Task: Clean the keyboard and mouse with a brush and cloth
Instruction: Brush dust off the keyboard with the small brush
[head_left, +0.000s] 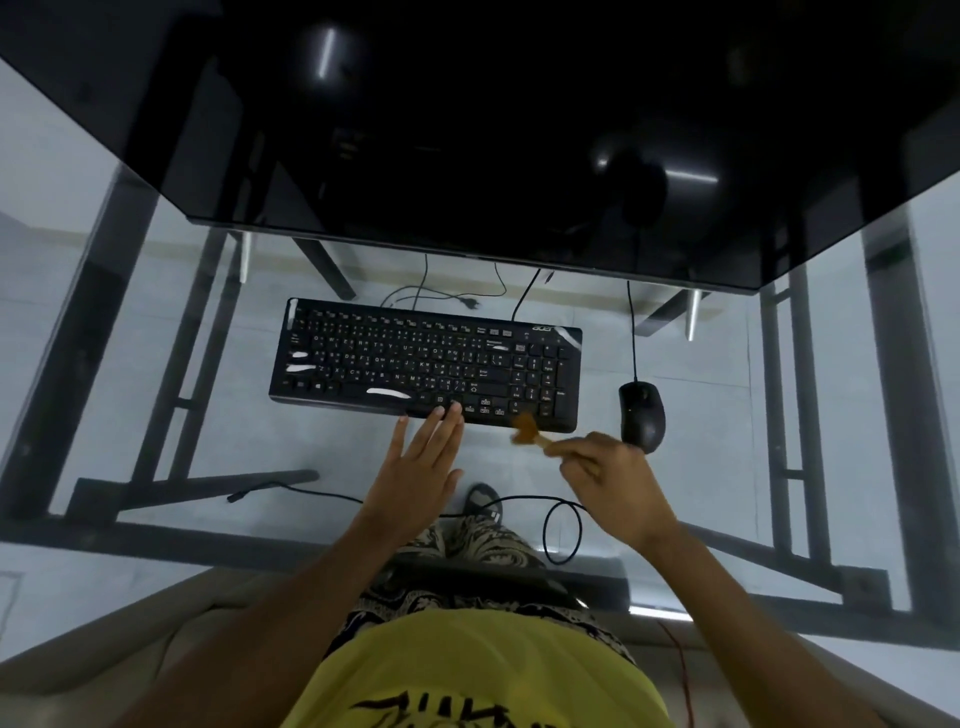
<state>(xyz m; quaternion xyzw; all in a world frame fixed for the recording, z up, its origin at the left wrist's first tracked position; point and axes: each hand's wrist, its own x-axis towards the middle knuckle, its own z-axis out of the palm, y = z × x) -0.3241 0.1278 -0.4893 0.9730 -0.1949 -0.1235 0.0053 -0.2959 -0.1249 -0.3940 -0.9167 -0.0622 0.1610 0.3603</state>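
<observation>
Nearest to us, our right hand (608, 470) forms the working grip, its fingers curled round the handle of the brush (530, 432), whose blurred brown head points up and to the left, toward the near right edge of the keyboard (426, 366); the brush's long axis thus runs obliquely from the grip to the keys, and its head lies over or just at that near edge, though the blur keeps us from saying whether bristles touch. Beside it, our left hand (423, 465) lies flat and open, its straight fingertips (451, 410) reaching the keyboard's near edge close to its middle. Beyond both hands the keyboard rests on the glass counter (701, 415) with its long axis running left to right, tilted slightly down toward the right. Just right of it lies the mouse (641, 414), long axis near to far, cable end pointing away from us, close beside the right hand. We see no cloth.
</observation>
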